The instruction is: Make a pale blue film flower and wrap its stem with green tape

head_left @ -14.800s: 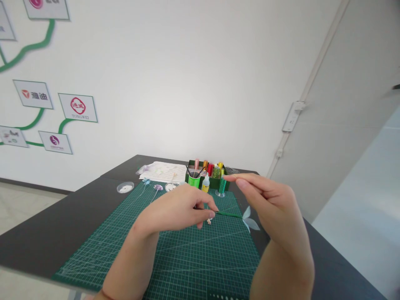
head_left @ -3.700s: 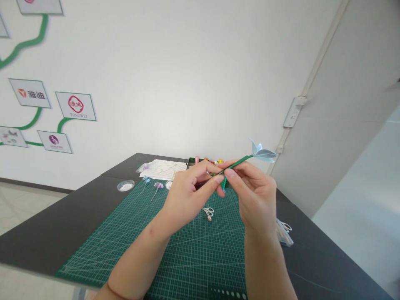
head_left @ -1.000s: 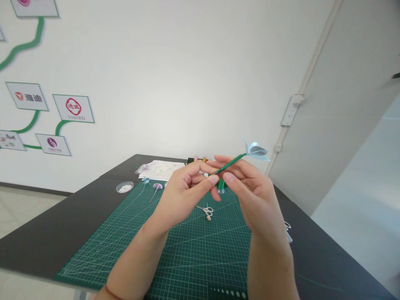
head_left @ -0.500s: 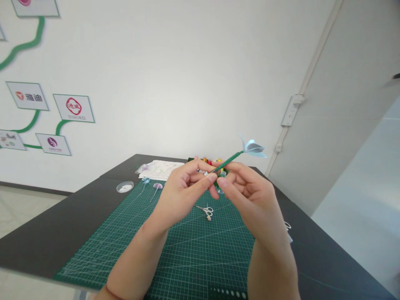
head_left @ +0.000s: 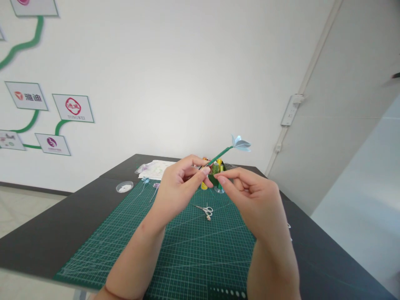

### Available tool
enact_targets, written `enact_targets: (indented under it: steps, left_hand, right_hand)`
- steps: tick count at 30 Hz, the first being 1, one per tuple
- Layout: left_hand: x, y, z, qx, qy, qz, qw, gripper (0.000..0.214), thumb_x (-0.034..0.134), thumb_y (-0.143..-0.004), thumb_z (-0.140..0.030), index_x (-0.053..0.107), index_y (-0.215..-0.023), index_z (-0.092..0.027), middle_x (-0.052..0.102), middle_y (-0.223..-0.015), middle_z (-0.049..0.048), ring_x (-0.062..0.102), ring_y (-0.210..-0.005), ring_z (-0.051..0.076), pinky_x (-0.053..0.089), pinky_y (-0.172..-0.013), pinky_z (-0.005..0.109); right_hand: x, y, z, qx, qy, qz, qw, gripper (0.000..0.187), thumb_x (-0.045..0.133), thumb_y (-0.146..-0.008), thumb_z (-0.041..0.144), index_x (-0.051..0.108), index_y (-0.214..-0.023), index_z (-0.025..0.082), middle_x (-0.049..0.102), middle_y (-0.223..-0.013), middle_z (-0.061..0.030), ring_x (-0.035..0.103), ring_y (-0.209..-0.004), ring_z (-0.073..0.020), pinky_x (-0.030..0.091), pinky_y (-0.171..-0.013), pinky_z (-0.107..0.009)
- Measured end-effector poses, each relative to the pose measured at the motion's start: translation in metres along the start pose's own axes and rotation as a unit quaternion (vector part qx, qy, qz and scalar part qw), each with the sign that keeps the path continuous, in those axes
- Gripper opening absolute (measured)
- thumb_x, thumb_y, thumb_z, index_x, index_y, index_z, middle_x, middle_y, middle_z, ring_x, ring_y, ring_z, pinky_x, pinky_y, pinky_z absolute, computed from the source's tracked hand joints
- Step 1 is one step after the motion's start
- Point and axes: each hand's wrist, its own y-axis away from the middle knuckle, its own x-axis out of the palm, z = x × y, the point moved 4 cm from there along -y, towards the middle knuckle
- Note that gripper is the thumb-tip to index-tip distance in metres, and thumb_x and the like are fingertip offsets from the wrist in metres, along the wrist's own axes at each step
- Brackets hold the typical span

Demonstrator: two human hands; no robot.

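My left hand (head_left: 178, 185) pinches the lower part of a green-wrapped stem between thumb and fingers. At the stem's upper right end is a pale blue artificial flower (head_left: 241, 143) with pointed petals, tilted up to the right. A little to the right, my right hand (head_left: 254, 196) is closed in a pinch, apart from the stem. Whatever sits between its fingertips is too fine to make out. Behind the hands, spools of thread (head_left: 215, 168) in green and yellow stand partly hidden. Small white-handled scissors (head_left: 206, 211) lie on the mat below.
A green cutting mat (head_left: 200, 250) covers much of the black table (head_left: 62, 233). At the back left are a blue flower (head_left: 145, 180), a purple flower (head_left: 156, 186), a round clear dish (head_left: 124, 186) and white sheets (head_left: 155, 169). A wall rises behind.
My left hand has shifted the flower slightly left and down. My right hand has drawn away from the stem, opening a gap that shows more of the spools.
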Motion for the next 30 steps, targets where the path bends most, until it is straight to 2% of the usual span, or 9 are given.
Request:
enact_targets:
  steps: [7,14,20,23,27,30]
  left_hand:
    - [-0.013,-0.005,0.011,-0.035,-0.09,0.05,0.994,0.014,0.06,-0.096,-0.034,0.067,-0.098,-0.022,0.074,-0.069,-0.0033,0.062,-0.06,0.009,0.042,-0.055,0.022]
    - [-0.016,-0.002,0.015,-0.089,-0.214,0.139,0.963,0.016,0.057,-0.095,-0.033,0.068,-0.093,-0.022,0.075,-0.073,-0.0034,0.069,-0.071,0.013,0.045,-0.066,0.025]
    - [-0.01,0.001,0.021,-0.11,-0.266,0.224,0.931,0.016,0.057,-0.093,-0.03,0.069,-0.086,-0.023,0.074,-0.07,-0.0043,0.067,-0.066,0.012,0.041,-0.061,0.022]
    - [-0.006,0.003,0.02,-0.108,-0.28,0.262,0.917,0.016,0.058,-0.091,-0.028,0.069,-0.082,-0.022,0.074,-0.067,-0.0042,0.064,-0.061,0.012,0.039,-0.059,0.022]
    - [-0.002,0.009,0.017,-0.107,-0.269,0.298,0.91,0.014,0.058,-0.089,-0.024,0.07,-0.082,-0.022,0.074,-0.066,-0.0038,0.063,-0.057,0.012,0.037,-0.055,0.021]
    - [0.0,0.014,0.012,-0.111,-0.253,0.321,0.906,0.014,0.058,-0.088,-0.022,0.071,-0.083,-0.022,0.074,-0.065,-0.0041,0.062,-0.055,0.011,0.037,-0.052,0.019]
  right_hand:
    - [0.002,0.004,0.001,0.015,-0.01,0.059,0.998,0.016,0.064,-0.087,0.022,0.075,-0.076,0.018,0.023,-0.051,0.0095,0.022,-0.045,-0.0068,0.02,-0.045,-0.024]
    - [-0.004,0.006,0.001,0.019,-0.115,0.068,0.991,0.013,0.069,-0.086,0.023,0.078,-0.076,0.023,0.027,-0.051,0.0079,0.026,-0.047,-0.0075,0.023,-0.044,-0.023]
    - [-0.015,0.006,-0.006,0.01,-0.165,0.043,0.985,0.014,0.075,-0.082,0.02,0.084,-0.081,0.031,0.04,-0.047,0.006,0.029,-0.047,-0.0087,0.025,-0.044,-0.025]
    - [-0.018,0.003,-0.012,0.013,-0.192,0.029,0.981,0.016,0.076,-0.083,0.021,0.084,-0.084,0.034,0.041,-0.046,0.0061,0.029,-0.047,-0.0085,0.025,-0.044,-0.025]
    - [-0.018,-0.004,-0.02,0.034,-0.201,0.004,0.979,0.015,0.077,-0.082,0.022,0.085,-0.086,0.034,0.045,-0.045,0.0056,0.029,-0.046,-0.0086,0.022,-0.044,-0.026]
    - [-0.017,-0.012,-0.026,0.037,-0.202,-0.028,0.978,0.014,0.078,-0.079,0.021,0.085,-0.083,0.032,0.052,-0.047,0.0038,0.035,-0.046,-0.0101,0.028,-0.045,-0.027]
